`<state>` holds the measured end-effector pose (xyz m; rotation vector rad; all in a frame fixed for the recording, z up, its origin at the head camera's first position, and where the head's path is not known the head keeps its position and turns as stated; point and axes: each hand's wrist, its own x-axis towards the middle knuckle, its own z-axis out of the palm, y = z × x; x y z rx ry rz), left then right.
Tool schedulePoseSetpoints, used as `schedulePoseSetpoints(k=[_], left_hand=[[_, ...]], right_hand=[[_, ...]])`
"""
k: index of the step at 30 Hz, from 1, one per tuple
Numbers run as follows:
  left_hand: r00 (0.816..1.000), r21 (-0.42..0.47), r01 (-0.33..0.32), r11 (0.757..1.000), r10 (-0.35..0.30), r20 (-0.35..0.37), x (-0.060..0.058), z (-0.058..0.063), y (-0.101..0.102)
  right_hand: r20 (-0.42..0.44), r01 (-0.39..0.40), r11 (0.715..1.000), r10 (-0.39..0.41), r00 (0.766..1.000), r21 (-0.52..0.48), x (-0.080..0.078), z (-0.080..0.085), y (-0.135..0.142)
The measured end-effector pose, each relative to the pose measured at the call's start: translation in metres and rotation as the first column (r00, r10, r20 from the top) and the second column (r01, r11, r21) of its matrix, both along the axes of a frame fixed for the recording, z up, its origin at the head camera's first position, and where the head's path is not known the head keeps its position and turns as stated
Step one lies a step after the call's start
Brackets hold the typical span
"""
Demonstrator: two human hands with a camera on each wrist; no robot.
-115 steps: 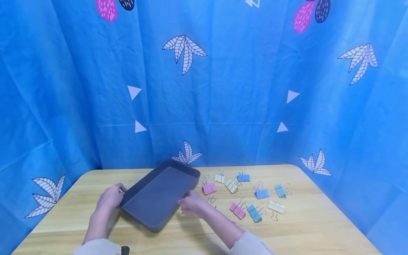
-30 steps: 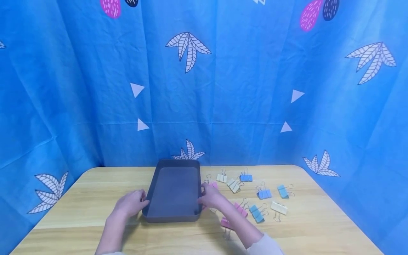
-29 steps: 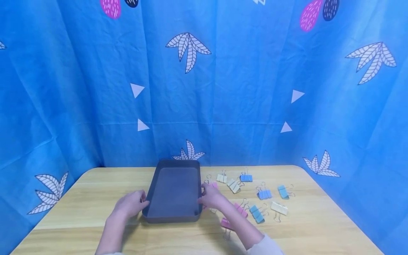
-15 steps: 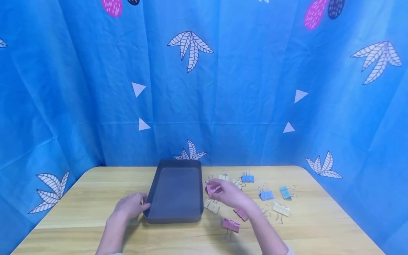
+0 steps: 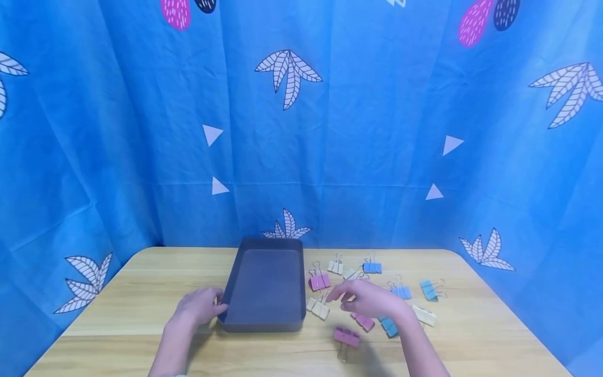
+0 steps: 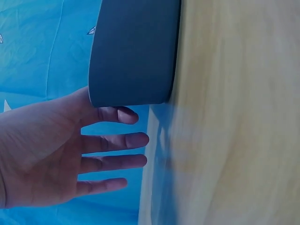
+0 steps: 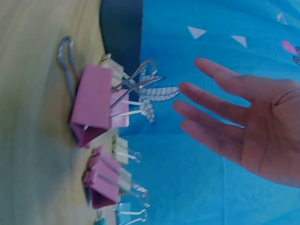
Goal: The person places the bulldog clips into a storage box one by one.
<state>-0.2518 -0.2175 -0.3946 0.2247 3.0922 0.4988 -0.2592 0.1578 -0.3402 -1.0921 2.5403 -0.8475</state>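
Note:
The dark grey rectangular tray [image 5: 266, 287] stands on the table with its short side facing me. At its left front corner my left hand [image 5: 198, 308] holds the rim, thumb over the edge; in the left wrist view the other fingers [image 6: 115, 162] stretch out straight and the thumb is hidden by the wall. My right hand [image 5: 369, 298] hovers over the binder clips, fingers loosely bent, holding nothing. Nearest to it are a cream binder clip [image 5: 321, 310], a pink binder clip [image 5: 363, 321] and another pink binder clip [image 7: 92, 101], large in the right wrist view.
Further binder clips lie scattered right of the tray: a pink clip [image 5: 320, 281], a blue clip [image 5: 372, 267], a teal clip [image 5: 429, 289] and a cream clip [image 5: 424, 315] among them. Behind the wooden table [image 5: 155, 293] hangs a blue patterned curtain [image 5: 367, 131].
The tray, earlier turned askew between both hands, now stands straight. My right hand has let go of its right side and moved right, above the clips. My left hand stays at the tray.

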Motion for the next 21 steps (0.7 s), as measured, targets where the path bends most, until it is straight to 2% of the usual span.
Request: schedulePoseSetpoints(k=[3, 5, 10, 16, 21], left_hand=[[1.0, 0.009, 0.0, 1.0, 0.0, 0.014, 0.001, 0.0, -0.001], [1.0, 0.015, 0.001, 1.0, -0.001, 0.022, 0.001, 0.001, -0.001], [1.0, 0.022, 0.008, 1.0, -0.008, 0.025, -0.001, 0.001, -0.003], [0.999, 0.016, 0.002, 1.0, -0.003, 0.034, -0.001, -0.001, -0.004], [1.0, 0.015, 0.003, 1.0, -0.004, 0.031, -0.001, -0.001, -0.003]], right_hand=[[0.041, 0.003, 0.999, -0.005, 0.999, 0.045, -0.001, -0.005, 0.003], [0.101, 0.018, 0.996, -0.026, 0.995, 0.085, -0.001, -0.009, 0.003], [0.228, 0.041, 0.985, -0.079, 0.97, 0.168, -0.002, -0.02, 0.0], [0.228, 0.056, 0.971, -0.111, 0.967, 0.234, -0.003, -0.03, -0.001], [0.226, 0.076, 0.97, -0.129, 0.965, 0.23, -0.002, -0.031, -0.001]])
